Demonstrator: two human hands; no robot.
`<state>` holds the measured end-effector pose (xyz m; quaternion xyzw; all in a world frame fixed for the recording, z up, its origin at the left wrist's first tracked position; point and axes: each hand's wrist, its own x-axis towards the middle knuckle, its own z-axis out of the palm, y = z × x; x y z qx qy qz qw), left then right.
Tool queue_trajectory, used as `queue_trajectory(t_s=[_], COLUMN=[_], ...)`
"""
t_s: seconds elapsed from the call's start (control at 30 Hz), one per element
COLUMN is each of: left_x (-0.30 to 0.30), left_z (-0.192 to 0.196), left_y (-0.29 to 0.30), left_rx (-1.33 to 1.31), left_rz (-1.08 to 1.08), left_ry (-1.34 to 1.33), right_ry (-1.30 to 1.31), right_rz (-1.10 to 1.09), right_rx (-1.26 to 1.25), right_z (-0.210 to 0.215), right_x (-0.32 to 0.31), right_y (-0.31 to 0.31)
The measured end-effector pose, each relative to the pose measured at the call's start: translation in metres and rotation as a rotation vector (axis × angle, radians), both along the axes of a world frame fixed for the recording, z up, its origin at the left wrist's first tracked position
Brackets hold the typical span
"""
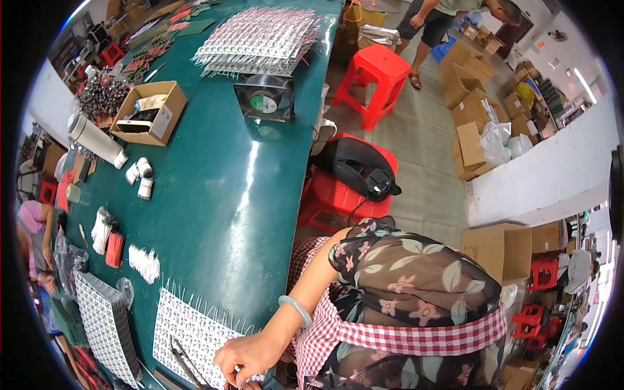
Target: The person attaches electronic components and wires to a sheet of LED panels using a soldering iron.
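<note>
- Plainly, the green table (201, 208) is the biggest thing, running beneath the white patterned sheet (185, 322).
- A stack of patterned sheets (105, 325) stands left of that sheet.
- A black fan (264, 103) sits well beyond it.
- The right hand (250, 357) is at the sheet's right side, fingers curled; I can't tell whether they grip anything.
- A dark tool (186, 361) lies on the sheet.

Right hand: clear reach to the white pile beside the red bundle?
Probably yes: the white pile lies just past the sheet, and only that sheet with its bristly edge seems to lie between pile and right hand.
</note>
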<state>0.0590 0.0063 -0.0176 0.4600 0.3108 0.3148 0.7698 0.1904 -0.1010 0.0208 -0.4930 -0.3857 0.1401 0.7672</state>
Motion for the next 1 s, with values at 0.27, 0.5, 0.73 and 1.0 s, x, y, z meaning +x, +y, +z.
queue_trajectory(t_s=[0.27, 0.5, 0.73, 1.0], left_x=[0.009, 0.05, 0.032, -0.01], left_z=[-0.033, 0.089, 0.086, 0.052], left_y=[0.028, -0.029, -0.02, -0.018], left_rx=[0.481, 0.004, -0.02, -0.152], left_rz=[-0.004, -0.219, -0.095, -0.006], left_ry=[-0.027, 0.06, 0.204, -0.071], right_ry=[-0.083, -0.158, -0.165, -0.303], right_rz=[0.061, -0.128, 0.005, 0.115], right_rx=[0.015, -0.148, -0.107, -0.253], right_z=[-0.009, -0.001, 0.006, 0.016], right_x=[0.008, 0.022, 0.008, -0.007], right_y=[0.005, -0.003, -0.006, -0.011])
